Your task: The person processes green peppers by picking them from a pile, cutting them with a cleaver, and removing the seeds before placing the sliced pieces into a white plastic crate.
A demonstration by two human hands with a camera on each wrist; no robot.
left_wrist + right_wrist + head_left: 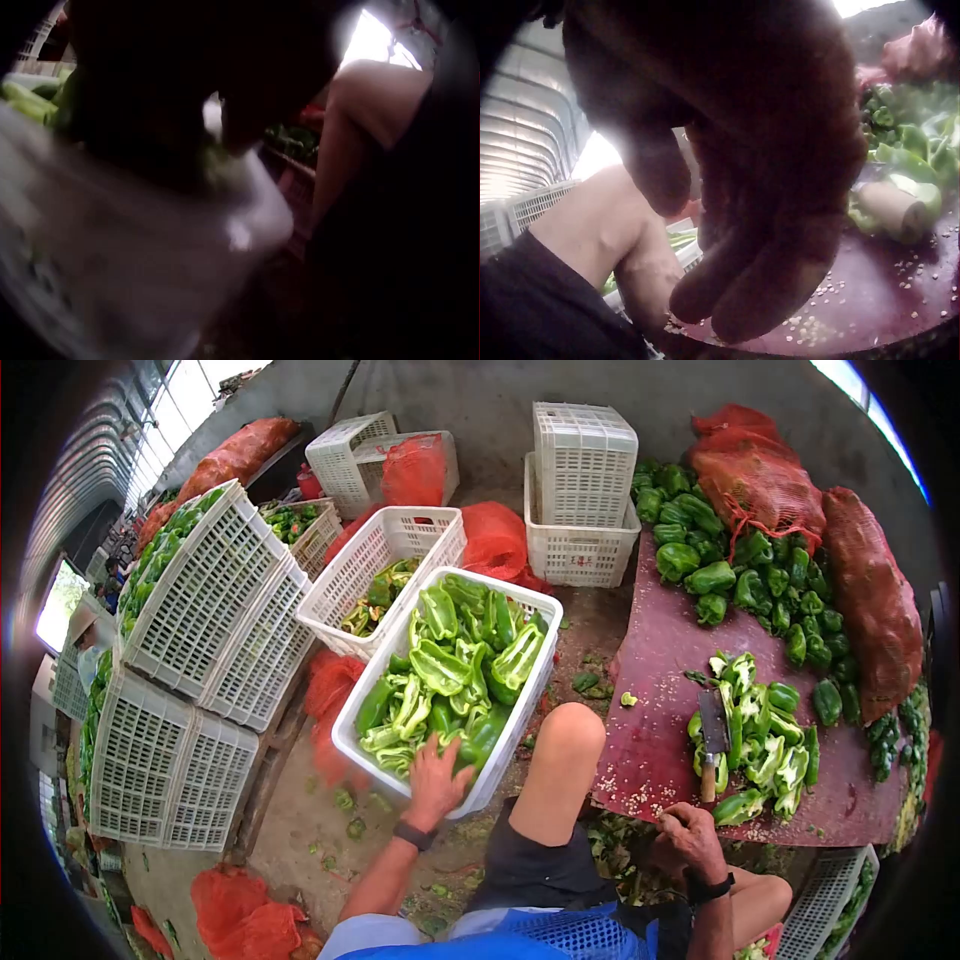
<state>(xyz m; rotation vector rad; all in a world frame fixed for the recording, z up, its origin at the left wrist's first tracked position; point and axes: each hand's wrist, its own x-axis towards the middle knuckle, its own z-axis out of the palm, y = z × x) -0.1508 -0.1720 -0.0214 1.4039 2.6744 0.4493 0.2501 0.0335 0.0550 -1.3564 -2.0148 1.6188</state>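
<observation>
A dirt floor strewn with pepper scraps carries white plastic crates and red mesh sacks [760, 475], with a dark red table [655, 690] to the right. The left arm reaches forward past the bare knee [570, 732], and the left hand [435, 780] lies palm down, fingers spread and straight, on the cut pepper halves [450, 665] that fill the nearest crate [545, 615]. The right arm is bent close to the body. The right hand [690, 840] hangs over the near edge of the table, its fingers [765, 292] loosely curled and holding nothing, above scattered seeds. A cleaver [712, 735] lies just beyond it, beside split peppers [770, 745]; whole green peppers [760, 580] are heaped farther back.
</observation>
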